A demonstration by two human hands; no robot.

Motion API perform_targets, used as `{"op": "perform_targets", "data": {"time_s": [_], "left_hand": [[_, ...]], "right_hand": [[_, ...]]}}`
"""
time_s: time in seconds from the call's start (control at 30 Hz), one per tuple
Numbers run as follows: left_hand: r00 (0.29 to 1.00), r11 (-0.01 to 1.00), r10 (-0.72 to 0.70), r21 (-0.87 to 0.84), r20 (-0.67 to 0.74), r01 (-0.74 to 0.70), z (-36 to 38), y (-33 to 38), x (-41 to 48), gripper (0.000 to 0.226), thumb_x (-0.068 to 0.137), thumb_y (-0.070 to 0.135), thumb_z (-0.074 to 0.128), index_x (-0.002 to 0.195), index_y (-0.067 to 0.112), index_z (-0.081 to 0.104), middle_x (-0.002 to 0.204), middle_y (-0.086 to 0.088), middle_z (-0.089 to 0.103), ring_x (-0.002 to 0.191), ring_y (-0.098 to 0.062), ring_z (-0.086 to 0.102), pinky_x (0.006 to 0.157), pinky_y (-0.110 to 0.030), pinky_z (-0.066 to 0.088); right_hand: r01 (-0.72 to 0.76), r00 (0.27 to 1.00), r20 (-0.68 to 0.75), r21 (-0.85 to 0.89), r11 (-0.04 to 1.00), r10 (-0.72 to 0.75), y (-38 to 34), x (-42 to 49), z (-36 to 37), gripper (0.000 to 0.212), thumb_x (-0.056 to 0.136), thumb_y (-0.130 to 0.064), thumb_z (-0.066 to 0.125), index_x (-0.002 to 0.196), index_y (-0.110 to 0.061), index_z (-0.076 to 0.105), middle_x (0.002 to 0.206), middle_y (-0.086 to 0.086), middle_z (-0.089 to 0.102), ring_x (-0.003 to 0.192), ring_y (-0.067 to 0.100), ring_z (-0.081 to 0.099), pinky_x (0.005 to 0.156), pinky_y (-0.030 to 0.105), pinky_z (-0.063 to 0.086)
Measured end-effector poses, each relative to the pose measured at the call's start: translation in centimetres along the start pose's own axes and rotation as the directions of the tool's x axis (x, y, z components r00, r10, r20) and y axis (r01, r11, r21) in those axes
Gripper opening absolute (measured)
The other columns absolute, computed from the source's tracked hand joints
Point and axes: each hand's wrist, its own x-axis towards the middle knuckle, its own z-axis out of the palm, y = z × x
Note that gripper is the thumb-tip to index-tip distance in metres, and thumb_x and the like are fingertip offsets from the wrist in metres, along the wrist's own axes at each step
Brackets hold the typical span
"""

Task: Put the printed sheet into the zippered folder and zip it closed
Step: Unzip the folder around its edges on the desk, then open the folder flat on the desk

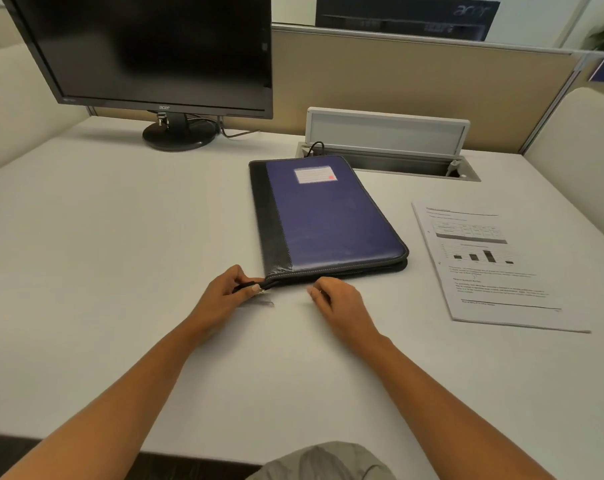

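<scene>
A blue and black zippered folder (323,216) lies flat and closed on the white desk (120,237), with a white label near its far end. The printed sheet (491,265), bearing text, a table and a bar chart, lies on the desk to the folder's right, apart from it. My left hand (228,294) pinches the black zipper pull at the folder's near left corner. My right hand (335,301) sits at the folder's near edge with its fingers curled loosely, touching or almost touching the edge; it holds nothing that I can see.
A black monitor (155,53) on a round stand occupies the back left. Behind the folder is an open cable hatch (387,147) with a raised lid and a black cable. A beige partition (415,88) closes off the desk's far side.
</scene>
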Motion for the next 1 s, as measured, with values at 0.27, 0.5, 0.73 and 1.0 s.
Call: {"op": "perform_targets", "data": {"time_s": [0.27, 0.5, 0.73, 1.0], "left_hand": [[0.987, 0.994, -0.062, 0.082, -0.149, 0.075, -6.3, -0.3, -0.1, 0.015, 0.083, 0.002, 0.063, 0.073, 0.007, 0.054, 0.086, -0.024, 0.066, 0.079, -0.026, 0.057, 0.069, -0.028, 0.039], [0.923, 0.898, 0.05, 0.421, -0.382, 0.125, -4.2, 0.4, 1.2, 0.016, 0.081, 0.019, 0.069, 0.095, 0.013, 0.063, 0.083, -0.004, 0.066, 0.072, -0.016, 0.057, 0.072, -0.024, 0.046], [0.906, 0.582, 0.396, 0.804, -0.152, -0.119, 1.1, 1.9, 2.2, 0.041, 0.081, 0.032, 0.068, 0.114, 0.01, 0.06, 0.125, -0.011, 0.06, 0.122, -0.031, 0.049, 0.107, -0.044, 0.029], [0.976, 0.37, 0.159, 0.907, 0.149, -0.199, 5.7, 3.8, 5.0, 0.085, 0.082, 0.061, 0.048, 0.147, 0.021, 0.012, 0.157, -0.001, 0.011, 0.144, -0.026, 0.01, 0.114, -0.04, 0.022]], "right_hand": [[-0.173, 0.899, -0.405, 0.016, 0.985, 0.165, 2.9, 0.1, -2.5, 0.014, 0.089, -0.011, 0.054, 0.075, -0.008, 0.053, 0.072, 0.001, 0.05, 0.068, 0.015, 0.042, 0.059, 0.018, 0.03], [-0.426, 0.82, -0.413, 0.024, 0.904, 0.397, 3.7, 0.7, -2.5, 0.026, 0.089, -0.026, 0.054, 0.108, -0.008, 0.053, 0.111, 0.011, 0.055, 0.102, 0.027, 0.048, 0.083, 0.037, 0.039], [-0.45, 0.777, -0.368, 0.242, 0.86, 0.51, 2.8, 1.1, -2.8, 0.028, 0.09, -0.026, 0.052, 0.113, -0.011, 0.051, 0.113, 0.008, 0.059, 0.104, 0.025, 0.051, 0.096, 0.043, 0.041], [-0.273, 0.654, -0.362, 0.706, 0.653, 0.665, 0.4, 2.8, -4.2, 0.019, 0.09, -0.02, 0.055, 0.108, -0.017, 0.053, 0.107, 0.0, 0.058, 0.096, 0.013, 0.053, 0.083, 0.024, 0.043]]}}
